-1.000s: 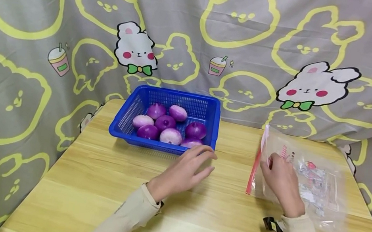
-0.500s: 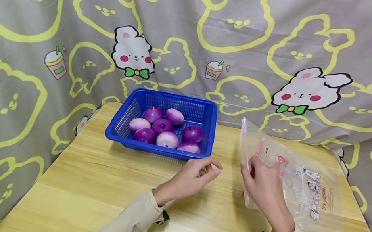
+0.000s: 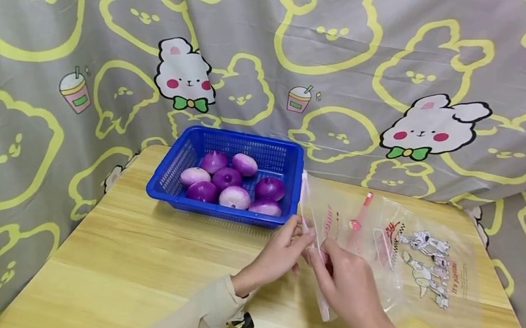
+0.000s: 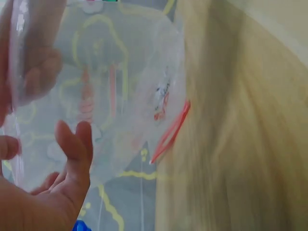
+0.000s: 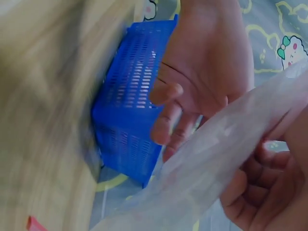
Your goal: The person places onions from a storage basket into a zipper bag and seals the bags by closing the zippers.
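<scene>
A clear plastic zip bag point(image 3: 405, 304) with printed cartoon animals lies across the right of the table, its pink-edged opening raised. My right hand point(image 3: 357, 286) pinches that edge near its middle, fingers curled in the right wrist view. Facing it, my left hand point(image 3: 280, 254) has its thumb and fingertips on the same edge; in the left wrist view some of its fingers point(image 4: 74, 144) stretch out beside the film. A blue plastic basket point(image 3: 230, 214) behind the left hand holds several peeled purple onions point(image 3: 227, 179).
The wooden table point(image 3: 143, 282) reaches back to a grey curtain point(image 3: 353, 41) with yellow bear outlines. A red strip point(image 3: 361, 218) shows at the bag; the left wrist view shows this red strip point(image 4: 171, 132) beside the tabletop.
My right hand has drawn the bag's opening leftward, close to the basket. My left hand has moved from beside the basket's front onto the bag's edge. The onions stay put.
</scene>
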### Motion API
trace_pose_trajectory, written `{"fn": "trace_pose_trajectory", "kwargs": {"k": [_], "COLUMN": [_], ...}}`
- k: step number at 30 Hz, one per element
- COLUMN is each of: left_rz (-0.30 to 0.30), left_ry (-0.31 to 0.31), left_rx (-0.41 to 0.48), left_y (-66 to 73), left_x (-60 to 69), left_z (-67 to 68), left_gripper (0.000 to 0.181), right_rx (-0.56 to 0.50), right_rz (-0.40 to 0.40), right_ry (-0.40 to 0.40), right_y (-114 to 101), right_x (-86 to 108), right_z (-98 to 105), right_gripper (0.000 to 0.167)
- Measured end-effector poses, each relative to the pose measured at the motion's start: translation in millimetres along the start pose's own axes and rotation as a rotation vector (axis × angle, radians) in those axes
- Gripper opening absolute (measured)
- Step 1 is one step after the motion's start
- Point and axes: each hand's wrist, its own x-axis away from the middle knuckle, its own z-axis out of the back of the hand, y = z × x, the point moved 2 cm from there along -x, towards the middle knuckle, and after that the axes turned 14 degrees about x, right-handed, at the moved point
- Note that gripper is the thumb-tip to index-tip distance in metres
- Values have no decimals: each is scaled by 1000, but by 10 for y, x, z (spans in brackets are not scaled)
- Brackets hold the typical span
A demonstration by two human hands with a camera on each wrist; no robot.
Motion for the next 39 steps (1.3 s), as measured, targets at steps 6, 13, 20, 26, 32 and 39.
{"fn": "trace_pose_trajectory", "kwargs": {"k": [6, 13, 20, 26, 32, 39], "left_rz": [-111, -307, -441, -466, -518, -524], "left_ry": [60, -14, -38, 105, 149, 69], "left_rx": [24, -101, -293, -317, -572, -674], "left_y": [106, 137, 250, 406, 543, 613], "left_x": [106, 228, 386, 434, 411, 392], "left_z": [-15, -45, -97, 8, 204, 349], "left_gripper": [27, 29, 35, 64, 57, 36], "right_rx": [-12, 110, 133, 136, 143, 100], "right_rz": [-10, -52, -28, -15, -93, -56], "right_ry": [103, 88, 62, 3, -21, -66], "right_y": [-35, -69, -93, 10, 99, 164], "right_x": [53, 51, 36, -49, -87, -60], "right_z": [46, 161, 225, 360, 507, 596], "right_gripper": [31, 20, 23, 25, 27, 26]}}
